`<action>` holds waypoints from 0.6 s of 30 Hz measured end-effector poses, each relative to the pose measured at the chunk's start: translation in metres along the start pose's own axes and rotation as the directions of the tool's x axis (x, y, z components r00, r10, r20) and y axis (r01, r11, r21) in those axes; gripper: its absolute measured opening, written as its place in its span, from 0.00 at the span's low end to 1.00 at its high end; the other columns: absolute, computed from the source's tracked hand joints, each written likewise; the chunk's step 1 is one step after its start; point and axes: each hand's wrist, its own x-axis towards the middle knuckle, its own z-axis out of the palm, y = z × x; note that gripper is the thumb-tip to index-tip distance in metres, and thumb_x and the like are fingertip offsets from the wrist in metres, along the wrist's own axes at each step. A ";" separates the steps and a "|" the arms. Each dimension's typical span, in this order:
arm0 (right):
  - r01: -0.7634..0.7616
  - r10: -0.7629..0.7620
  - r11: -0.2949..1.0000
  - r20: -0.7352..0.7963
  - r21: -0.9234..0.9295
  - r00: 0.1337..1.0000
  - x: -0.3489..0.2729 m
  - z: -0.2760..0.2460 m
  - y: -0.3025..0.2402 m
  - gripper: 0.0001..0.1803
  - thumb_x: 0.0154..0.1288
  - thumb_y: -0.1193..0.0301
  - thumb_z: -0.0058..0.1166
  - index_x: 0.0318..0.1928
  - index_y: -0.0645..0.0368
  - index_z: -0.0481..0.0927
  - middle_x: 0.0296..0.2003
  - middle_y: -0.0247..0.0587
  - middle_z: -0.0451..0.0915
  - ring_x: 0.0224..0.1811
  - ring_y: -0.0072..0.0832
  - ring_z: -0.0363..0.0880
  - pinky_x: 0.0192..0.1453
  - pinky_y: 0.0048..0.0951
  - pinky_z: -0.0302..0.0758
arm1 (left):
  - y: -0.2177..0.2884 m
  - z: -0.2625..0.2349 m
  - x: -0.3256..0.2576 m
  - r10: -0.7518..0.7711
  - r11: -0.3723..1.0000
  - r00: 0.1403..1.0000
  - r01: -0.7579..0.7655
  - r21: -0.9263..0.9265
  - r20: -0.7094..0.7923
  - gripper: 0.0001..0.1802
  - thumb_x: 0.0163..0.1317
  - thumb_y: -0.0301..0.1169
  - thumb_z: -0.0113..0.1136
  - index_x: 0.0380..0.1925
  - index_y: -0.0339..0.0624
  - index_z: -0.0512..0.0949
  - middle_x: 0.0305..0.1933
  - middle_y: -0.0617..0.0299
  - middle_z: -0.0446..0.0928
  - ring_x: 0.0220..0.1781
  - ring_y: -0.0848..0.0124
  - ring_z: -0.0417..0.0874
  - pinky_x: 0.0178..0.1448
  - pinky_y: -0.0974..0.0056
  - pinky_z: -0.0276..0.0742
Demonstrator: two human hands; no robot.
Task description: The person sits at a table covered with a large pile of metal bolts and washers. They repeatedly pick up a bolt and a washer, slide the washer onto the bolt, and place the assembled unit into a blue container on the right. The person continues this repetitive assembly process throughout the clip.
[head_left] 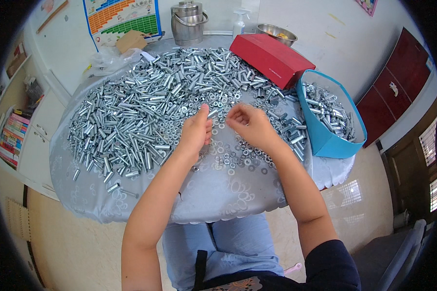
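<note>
My left hand point(196, 130) is above the middle of the table, thumb up and fingers curled. A short silver metal cylinder point(212, 114) sticks out between its thumb and fingers toward the right; whether it is a bolt or a sleeve I cannot make out. Just to its right, my right hand point(252, 125) is closed in a pinch, a small gap from the cylinder. Anything between its fingertips is too small or hidden to name. Below and between the hands lie loose washers and nuts point(226, 157). Behind them spreads a large heap of silver bolts and sleeves point(131, 104).
A grey patterned tablecloth point(213, 194) covers the table. On the right stands a blue fabric bin point(332, 140) filled with assembled-looking metal fasteners. A red box point(272, 56) borders the heap at the back, near a steel pot point(187, 26), spray bottle point(240, 22) and metal bowl point(286, 40).
</note>
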 end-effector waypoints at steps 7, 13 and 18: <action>0.054 -0.029 0.984 -0.148 0.171 0.989 0.004 0.005 0.007 0.08 0.54 0.76 0.56 0.35 0.66 0.77 0.28 0.38 0.79 0.30 0.22 0.77 0.35 0.22 0.74 | -0.008 0.001 0.006 -0.005 0.999 1.000 0.005 0.046 -0.009 0.26 0.61 0.55 0.44 0.11 0.54 0.55 0.13 0.75 0.52 0.15 0.80 0.54 0.20 0.72 0.50; 0.129 -0.099 0.980 -0.190 0.154 0.977 0.003 0.009 0.007 0.08 0.54 0.77 0.56 0.37 0.66 0.77 0.31 0.39 0.80 0.33 0.22 0.78 0.38 0.21 0.74 | -0.008 -0.002 0.005 0.012 0.998 0.999 -0.013 0.054 0.035 0.25 0.61 0.55 0.44 0.14 0.52 0.58 0.14 0.74 0.54 0.16 0.81 0.55 0.20 0.73 0.52; 0.109 -0.082 0.981 -0.170 0.160 0.982 0.002 0.007 0.001 0.09 0.55 0.78 0.56 0.37 0.66 0.77 0.34 0.38 0.79 0.36 0.20 0.77 0.42 0.20 0.73 | -0.005 0.000 0.003 0.011 0.998 1.000 -0.012 0.067 0.014 0.26 0.61 0.55 0.44 0.12 0.54 0.55 0.13 0.75 0.52 0.15 0.81 0.53 0.21 0.72 0.51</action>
